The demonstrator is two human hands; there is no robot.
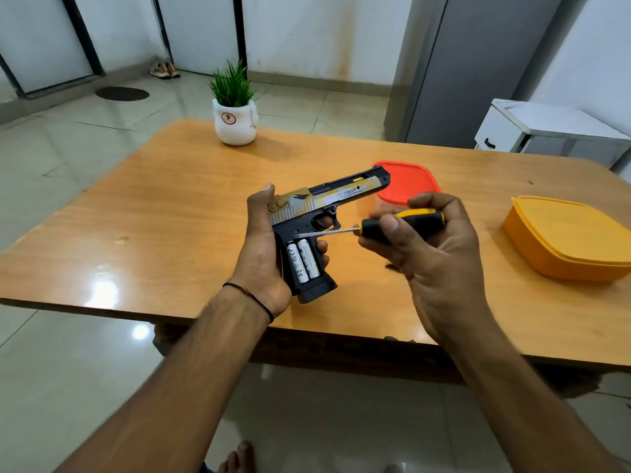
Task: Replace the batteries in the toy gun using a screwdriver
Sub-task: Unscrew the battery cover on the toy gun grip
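My left hand (pixel 261 254) grips the toy gun (pixel 321 213) by its black grip, barrel pointing right, above the wooden table (pixel 170 216). The grip's battery compartment is uncovered and two white batteries (pixel 302 261) lie side by side in it. My right hand (pixel 430 240) holds a screwdriver (pixel 399 225) by its black and yellow handle. Its thin metal shaft points left, and the tip sits at the top of the battery compartment, just under the trigger guard.
An orange-red lidded container (pixel 409 180) lies behind the gun, and a yellow lidded container (pixel 570 237) sits at the table's right. A small potted plant (pixel 235 110) stands at the far edge. A white cabinet (pixel 546 131) is beyond the table on the right.
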